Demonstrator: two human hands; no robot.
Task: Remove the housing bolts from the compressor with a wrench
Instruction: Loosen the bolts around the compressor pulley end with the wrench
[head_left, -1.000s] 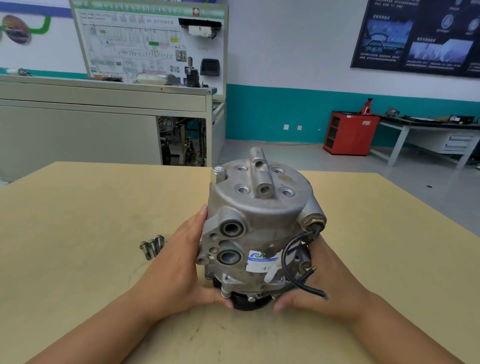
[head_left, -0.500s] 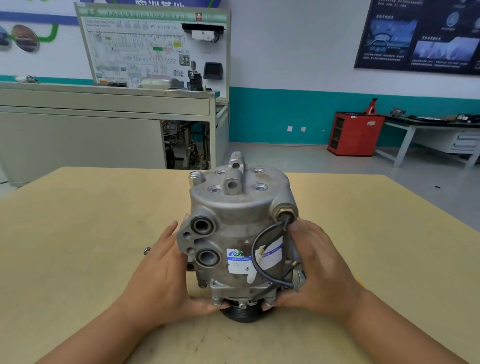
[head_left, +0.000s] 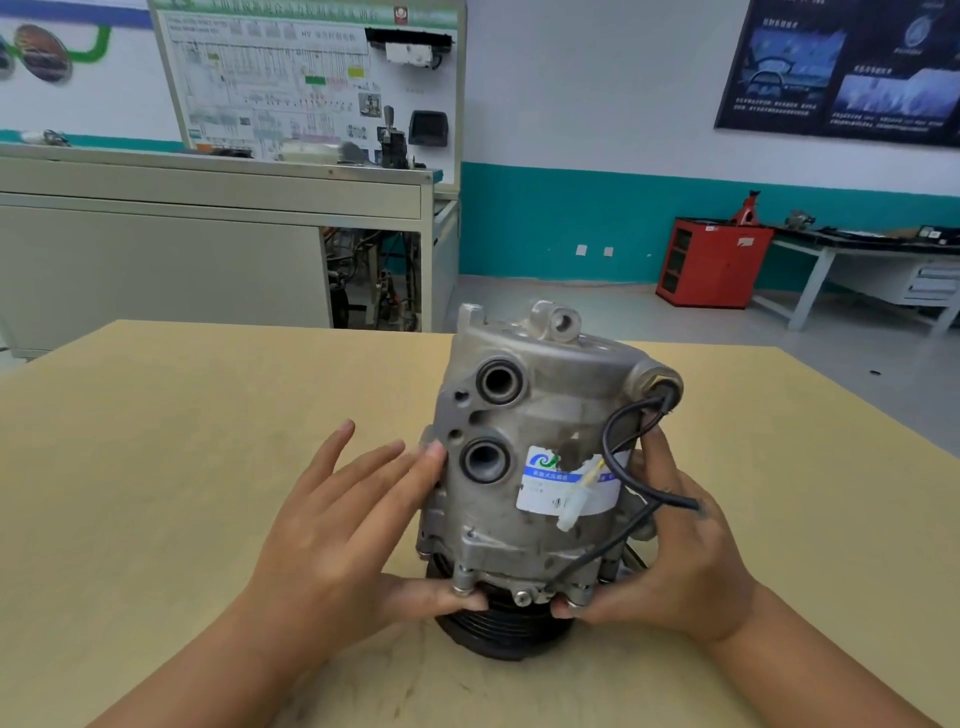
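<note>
Head: left hand (head_left: 332, 540), right hand (head_left: 685, 561) against compressor (head_left: 535, 415)

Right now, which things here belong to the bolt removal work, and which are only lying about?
Job: compressor, held on the table by left hand and right hand. No wrench shows.
Lying about: red cabinet, wiring diagram board, dark poster, far workbench.

Fingers of the right hand (head_left: 680, 561) hide behind the compressor (head_left: 524, 415), whose label (head_left: 540, 493) print is unreadably small.
</note>
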